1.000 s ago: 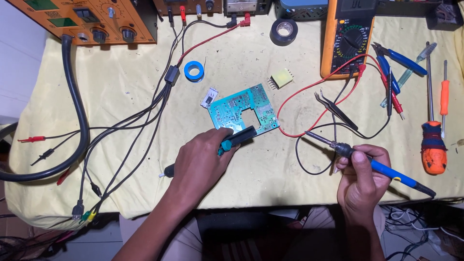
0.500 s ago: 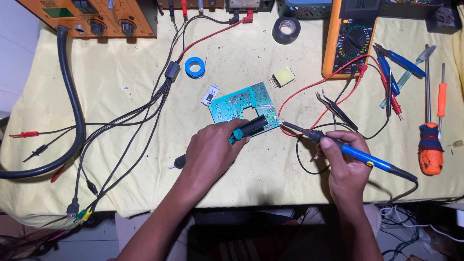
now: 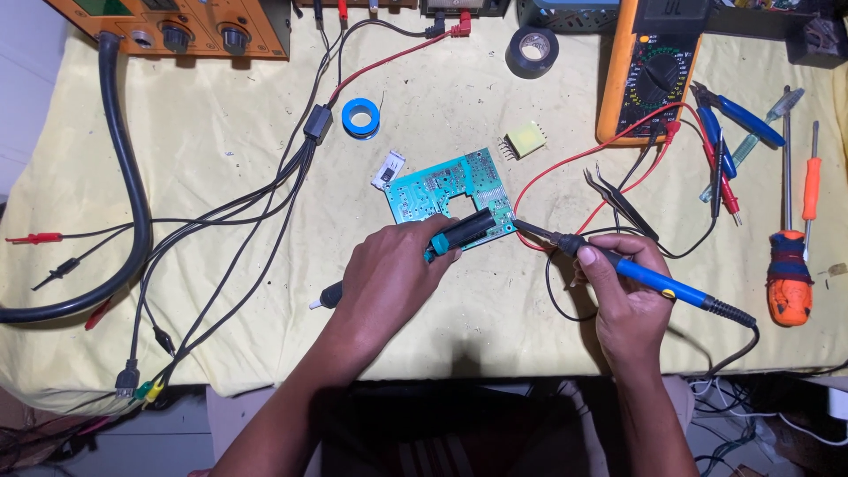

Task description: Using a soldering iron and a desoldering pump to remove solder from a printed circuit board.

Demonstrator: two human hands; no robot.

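left hand [image 3: 389, 274] grips desoldering pump [image 3: 464, 231] | right hand [image 3: 623, 287] grips soldering iron [image 3: 636, 272], tip now nearer circuit board [image 3: 433, 190]

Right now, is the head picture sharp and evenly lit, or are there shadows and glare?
Head view: sharp at the green circuit board; soft even light on the yellow cloth, no glare; slight shadow under the left hand and right hand; bottom edge dark.

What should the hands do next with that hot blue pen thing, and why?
Probably press the pump's nozzle beside the tip. The right hand holds the blue-handled soldering iron with its tip at the green circuit board's right edge, and the left hand lays the black-and-teal desoldering pump alongside.
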